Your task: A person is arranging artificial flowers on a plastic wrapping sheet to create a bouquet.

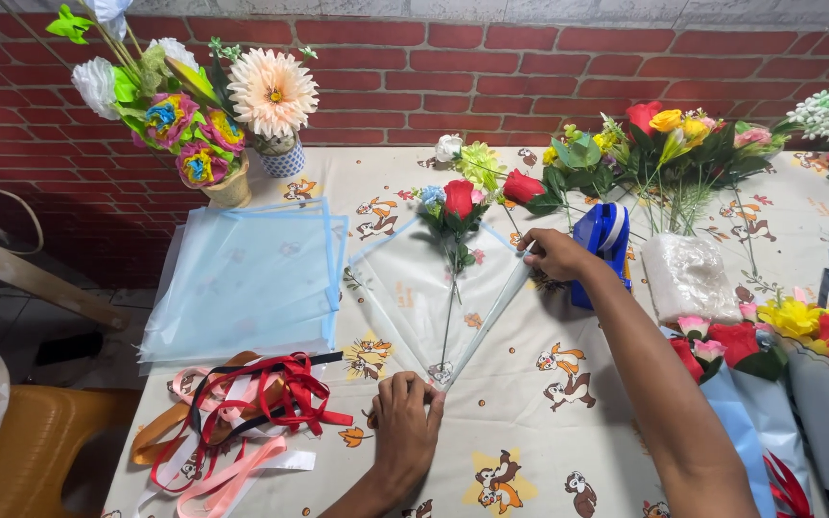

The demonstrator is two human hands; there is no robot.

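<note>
red brick wall behind, table (530, 451) under a cartoon-print plastic cloth. clear cellophane sheet (414, 288) folded into a cone at table centre, small bouquet (453, 206) of red rose and blue bloom lying inside, stems running down to the cone tip. left hand (405, 427) pressed down on the cone tip, fingers curled together on the film. right hand (554, 254) pinching the cone's upper right edge, closed on the film. blue tape dispenser (602, 240) just right of the cone, touching the right hand's far side. stack of pale blue wrapping sheets (247, 278) left of the cone, tangle of red, pink and orange ribbons (242, 412) below left of it. loose artificial flowers (683, 144) up right of the cone, white crumpled plastic bag (688, 278) beside the dispenser. risk: slick, springy film could pop open if either hold eases; thin stems could slide out at the tip. petals matte fabric, ribbons glossy and flat.
</note>
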